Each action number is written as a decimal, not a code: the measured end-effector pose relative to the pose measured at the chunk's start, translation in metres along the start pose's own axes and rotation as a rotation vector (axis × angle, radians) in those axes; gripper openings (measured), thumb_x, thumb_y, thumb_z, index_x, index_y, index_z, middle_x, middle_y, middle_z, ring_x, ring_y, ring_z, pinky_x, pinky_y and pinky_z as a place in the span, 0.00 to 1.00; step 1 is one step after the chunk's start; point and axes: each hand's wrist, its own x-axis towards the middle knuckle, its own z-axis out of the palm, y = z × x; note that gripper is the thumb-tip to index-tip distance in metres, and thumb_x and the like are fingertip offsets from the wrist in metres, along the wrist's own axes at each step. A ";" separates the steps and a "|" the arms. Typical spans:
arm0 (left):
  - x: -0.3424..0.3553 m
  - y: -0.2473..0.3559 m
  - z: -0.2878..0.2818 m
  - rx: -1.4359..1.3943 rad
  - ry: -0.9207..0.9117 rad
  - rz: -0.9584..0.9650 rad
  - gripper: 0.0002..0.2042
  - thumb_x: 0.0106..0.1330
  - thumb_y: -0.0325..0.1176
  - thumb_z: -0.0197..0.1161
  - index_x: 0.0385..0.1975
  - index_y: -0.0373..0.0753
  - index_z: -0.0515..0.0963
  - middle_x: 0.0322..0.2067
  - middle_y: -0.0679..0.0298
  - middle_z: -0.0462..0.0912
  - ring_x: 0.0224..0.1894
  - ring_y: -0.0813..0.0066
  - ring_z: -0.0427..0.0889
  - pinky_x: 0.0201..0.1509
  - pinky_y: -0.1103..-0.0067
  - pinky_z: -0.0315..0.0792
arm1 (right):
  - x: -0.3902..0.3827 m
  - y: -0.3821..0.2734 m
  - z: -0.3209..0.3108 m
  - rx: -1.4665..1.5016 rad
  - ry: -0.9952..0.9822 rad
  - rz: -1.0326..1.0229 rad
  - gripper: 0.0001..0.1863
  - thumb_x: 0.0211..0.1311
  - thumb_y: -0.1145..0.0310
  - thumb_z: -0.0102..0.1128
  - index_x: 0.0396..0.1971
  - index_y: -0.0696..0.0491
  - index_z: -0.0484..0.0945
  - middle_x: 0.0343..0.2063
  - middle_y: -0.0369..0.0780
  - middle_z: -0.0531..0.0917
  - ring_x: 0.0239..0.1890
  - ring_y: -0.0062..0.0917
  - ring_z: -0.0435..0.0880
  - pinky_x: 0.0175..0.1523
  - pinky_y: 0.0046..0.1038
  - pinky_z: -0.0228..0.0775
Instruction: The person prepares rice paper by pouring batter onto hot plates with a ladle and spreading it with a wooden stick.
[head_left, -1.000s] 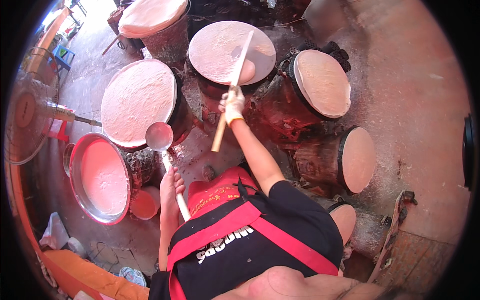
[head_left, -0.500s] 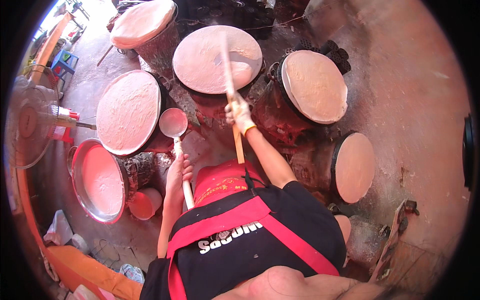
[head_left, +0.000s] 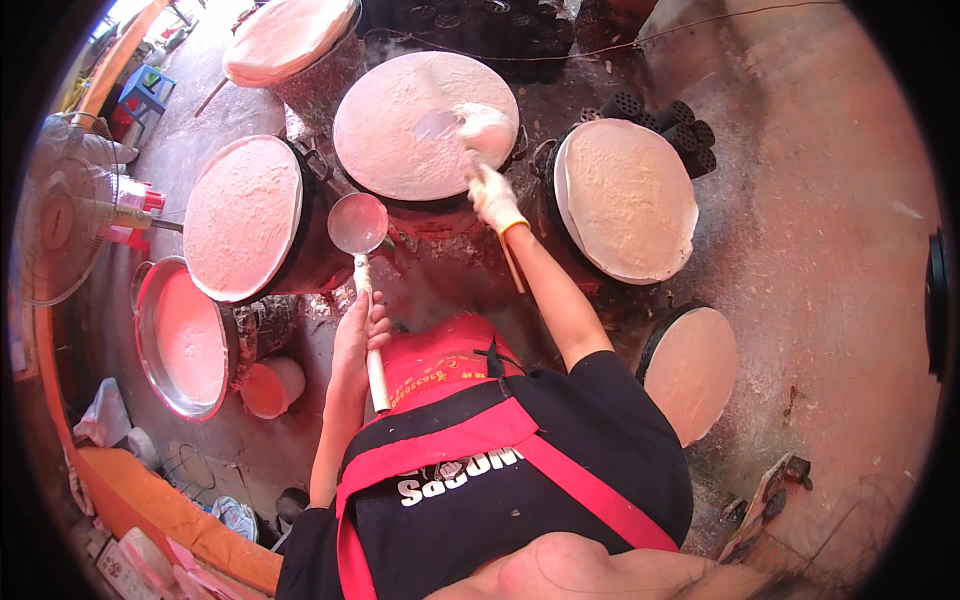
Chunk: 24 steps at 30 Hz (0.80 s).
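My bare left hand (head_left: 362, 330) is wrapped round the pale handle of a ladle (head_left: 357, 224), whose round bowl points away from me, near the central stove. My right hand (head_left: 495, 200), in a whitish glove with a yellow cuff, is closed on a wooden stick (head_left: 513, 264). The stick's lower end shows below the glove; its far end is blurred over the central round pan (head_left: 380, 120). A pale sheet covers that pan, with a thicker white heap (head_left: 487, 128) at its right, beside a greyish patch.
Round pans with pale sheets stand left (head_left: 240, 215), right (head_left: 625, 200) and lower right (head_left: 692, 375). A metal basin of pale liquid (head_left: 190, 340) sits at left, above a small bucket (head_left: 272, 388). A fan (head_left: 62, 215) stands far left. Black perforated cylinders (head_left: 680, 130) lie behind the right pan.
My right hand has moved slightly forward and right, and the stick has swung with it. The white heap has shifted and looks rougher. The ladle stays in my left hand.
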 end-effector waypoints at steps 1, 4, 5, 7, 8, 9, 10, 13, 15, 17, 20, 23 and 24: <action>-0.001 0.003 0.002 -0.026 -0.022 -0.004 0.13 0.71 0.39 0.49 0.42 0.35 0.66 0.21 0.73 0.58 0.17 0.89 0.55 0.15 0.92 0.51 | -0.007 0.000 0.002 0.000 -0.071 -0.084 0.22 0.63 0.58 0.51 0.53 0.53 0.72 0.45 0.48 0.79 0.45 0.37 0.78 0.49 0.30 0.69; -0.002 0.013 -0.004 -0.042 -0.064 0.027 0.13 0.71 0.39 0.49 0.43 0.34 0.66 0.21 0.72 0.59 0.18 0.89 0.56 0.15 0.91 0.53 | -0.034 -0.005 -0.003 0.351 0.038 -0.059 0.19 0.64 0.63 0.52 0.54 0.51 0.73 0.40 0.40 0.82 0.28 0.23 0.77 0.34 0.23 0.70; -0.003 0.016 -0.007 0.004 -0.062 0.053 0.13 0.71 0.39 0.50 0.43 0.34 0.66 0.21 0.72 0.60 0.18 0.88 0.57 0.16 0.91 0.54 | -0.049 -0.006 -0.005 0.521 0.135 0.004 0.19 0.64 0.64 0.53 0.54 0.50 0.73 0.38 0.36 0.82 0.22 0.17 0.75 0.28 0.19 0.69; 0.004 0.019 -0.007 0.080 -0.073 0.110 0.13 0.70 0.38 0.51 0.44 0.34 0.67 0.22 0.71 0.61 0.19 0.87 0.59 0.18 0.90 0.58 | -0.068 -0.012 0.012 1.032 0.332 0.191 0.23 0.63 0.62 0.58 0.58 0.47 0.70 0.32 0.26 0.76 0.16 0.07 0.59 0.17 0.13 0.52; 0.009 0.019 -0.002 0.117 -0.080 0.133 0.12 0.70 0.37 0.51 0.44 0.34 0.67 0.22 0.71 0.62 0.19 0.87 0.61 0.19 0.90 0.60 | -0.062 -0.004 0.028 0.885 0.337 0.110 0.23 0.63 0.61 0.57 0.58 0.46 0.70 0.28 0.26 0.74 0.14 0.08 0.58 0.15 0.14 0.52; 0.011 0.020 0.000 0.145 -0.074 0.166 0.12 0.69 0.37 0.52 0.44 0.35 0.68 0.22 0.71 0.63 0.20 0.87 0.62 0.20 0.90 0.62 | -0.064 -0.017 0.036 0.806 0.252 0.180 0.23 0.62 0.61 0.58 0.57 0.45 0.70 0.23 0.26 0.72 0.12 0.09 0.58 0.13 0.16 0.52; 0.013 0.024 0.006 0.164 -0.006 0.169 0.10 0.68 0.35 0.54 0.42 0.35 0.69 0.24 0.70 0.67 0.22 0.85 0.67 0.23 0.89 0.66 | -0.069 -0.031 0.044 0.722 0.164 0.245 0.22 0.62 0.60 0.58 0.57 0.44 0.71 0.17 0.26 0.70 0.10 0.10 0.58 0.12 0.18 0.53; 0.015 0.035 0.007 0.209 -0.050 0.148 0.09 0.69 0.33 0.53 0.42 0.36 0.70 0.25 0.69 0.68 0.23 0.85 0.69 0.22 0.90 0.65 | -0.069 -0.058 0.020 0.718 -0.104 0.328 0.22 0.60 0.59 0.60 0.54 0.44 0.73 0.13 0.26 0.66 0.08 0.10 0.58 0.11 0.17 0.51; 0.017 0.041 -0.001 0.209 -0.122 0.102 0.07 0.69 0.32 0.52 0.41 0.36 0.70 0.25 0.70 0.67 0.20 0.87 0.64 0.18 0.92 0.60 | -0.075 -0.042 0.011 0.749 0.165 0.280 0.20 0.62 0.59 0.58 0.55 0.40 0.72 0.11 0.25 0.64 0.07 0.11 0.57 0.09 0.18 0.48; 0.019 0.044 -0.009 0.141 -0.143 0.041 0.07 0.69 0.32 0.52 0.40 0.37 0.69 0.24 0.71 0.67 0.18 0.88 0.61 0.16 0.92 0.57 | -0.088 -0.038 0.022 0.849 0.446 0.382 0.19 0.62 0.59 0.58 0.54 0.39 0.73 0.11 0.25 0.63 0.06 0.11 0.57 0.09 0.18 0.48; 0.027 0.043 -0.014 0.180 -0.140 -0.044 0.07 0.69 0.33 0.52 0.39 0.37 0.68 0.22 0.72 0.64 0.17 0.89 0.56 0.15 0.92 0.53 | -0.085 -0.019 0.048 0.771 0.187 0.277 0.16 0.63 0.62 0.57 0.52 0.37 0.74 0.12 0.26 0.67 0.06 0.12 0.58 0.09 0.18 0.49; 0.029 0.043 -0.019 0.200 -0.180 -0.113 0.08 0.69 0.35 0.53 0.38 0.38 0.68 0.21 0.73 0.62 0.17 0.90 0.57 0.14 0.92 0.52 | -0.057 -0.035 0.024 0.689 0.118 0.334 0.17 0.62 0.60 0.59 0.51 0.40 0.75 0.12 0.26 0.67 0.07 0.11 0.58 0.10 0.17 0.51; 0.028 0.042 -0.017 0.240 -0.162 -0.101 0.08 0.69 0.36 0.53 0.37 0.39 0.68 0.22 0.73 0.62 0.17 0.90 0.57 0.14 0.92 0.52 | -0.046 -0.034 0.014 0.680 0.201 0.327 0.18 0.62 0.60 0.58 0.52 0.40 0.74 0.11 0.26 0.67 0.07 0.11 0.59 0.10 0.17 0.51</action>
